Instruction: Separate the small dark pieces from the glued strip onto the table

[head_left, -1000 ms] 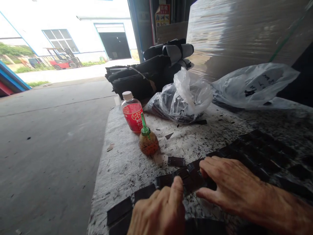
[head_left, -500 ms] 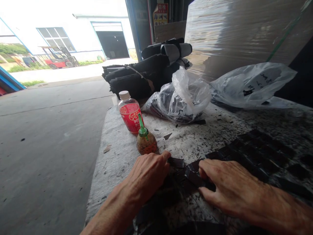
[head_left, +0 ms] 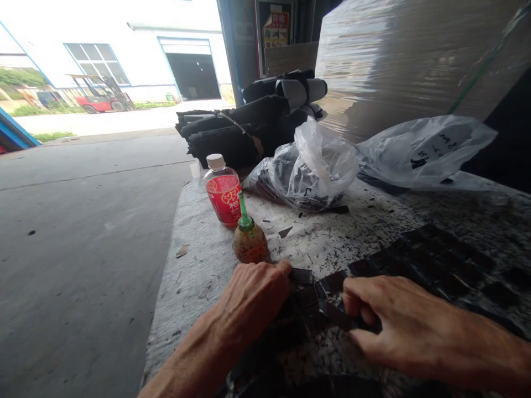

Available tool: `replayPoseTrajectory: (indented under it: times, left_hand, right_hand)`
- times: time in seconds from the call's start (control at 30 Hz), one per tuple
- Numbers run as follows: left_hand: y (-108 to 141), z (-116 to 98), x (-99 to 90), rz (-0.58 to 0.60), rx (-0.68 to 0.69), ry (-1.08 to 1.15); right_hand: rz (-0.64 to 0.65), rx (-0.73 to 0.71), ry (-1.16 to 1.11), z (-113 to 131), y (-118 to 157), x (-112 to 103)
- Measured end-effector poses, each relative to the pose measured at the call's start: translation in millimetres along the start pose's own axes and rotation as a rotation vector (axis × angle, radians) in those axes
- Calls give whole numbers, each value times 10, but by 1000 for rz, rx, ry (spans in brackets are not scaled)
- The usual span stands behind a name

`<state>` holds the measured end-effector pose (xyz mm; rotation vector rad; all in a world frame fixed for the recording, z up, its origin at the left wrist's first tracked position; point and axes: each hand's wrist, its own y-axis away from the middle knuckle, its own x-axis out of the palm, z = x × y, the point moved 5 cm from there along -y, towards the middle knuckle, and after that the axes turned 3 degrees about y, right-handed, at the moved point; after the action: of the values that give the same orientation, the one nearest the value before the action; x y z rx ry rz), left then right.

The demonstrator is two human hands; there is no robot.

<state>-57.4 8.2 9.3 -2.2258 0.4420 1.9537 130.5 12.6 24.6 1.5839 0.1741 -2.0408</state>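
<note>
My left hand (head_left: pixel 259 287) rests knuckles up over the dark pieces, its fingers curled under; what they hold, if anything, is hidden. Beside its fingertips lies a small black strip (head_left: pixel 301 275). To the right, my right hand (head_left: pixel 385 315) has its thumb and curled fingers around the end of a dark strip (head_left: pixel 337 316) that reaches toward the left hand. Just beyond the left hand stands a round bulb (head_left: pixel 250 243) with a green nozzle. Rows of black pieces (head_left: pixel 440 260) lie past the right hand.
A red-labelled bottle (head_left: pixel 223 193) stands behind the bulb on the cloth-covered table (head_left: pixel 193 282). Farther back are a plastic bag (head_left: pixel 315 171) of dark pieces, another bag (head_left: pixel 431 155), and black rolls (head_left: pixel 232 130). Scraps litter the cloth.
My right hand has shifted slightly to the right and down, and the strip end at its fingers has moved with it. My left hand has hardly moved.
</note>
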Motion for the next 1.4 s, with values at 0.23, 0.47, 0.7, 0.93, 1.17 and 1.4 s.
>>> replayPoseTrajectory:
  times: [0.23, 0.47, 0.7, 0.93, 1.17, 1.4]
  left_hand:
    - [-4, -1, 14, 37, -27, 15]
    - [-10, -7, 1, 62, -85, 29]
    - [6, 47, 51, 88, -123, 83]
    - [0, 101, 25, 108, -157, 128]
    - [9, 144, -6, 68, -162, 65]
    - [62, 183, 56, 59, -152, 15]
  right_hand:
    - [152, -10, -30, -141, -57, -276]
    - [16, -44, 90, -239, -335, -445]
    - [-75, -204, 270, -111, -683, -506]
    - [56, -258, 165, -77, -788, -423]
    - [42, -283, 183, -128, -901, -427]
    - [-16, -294, 226, -220, -1035, -358]
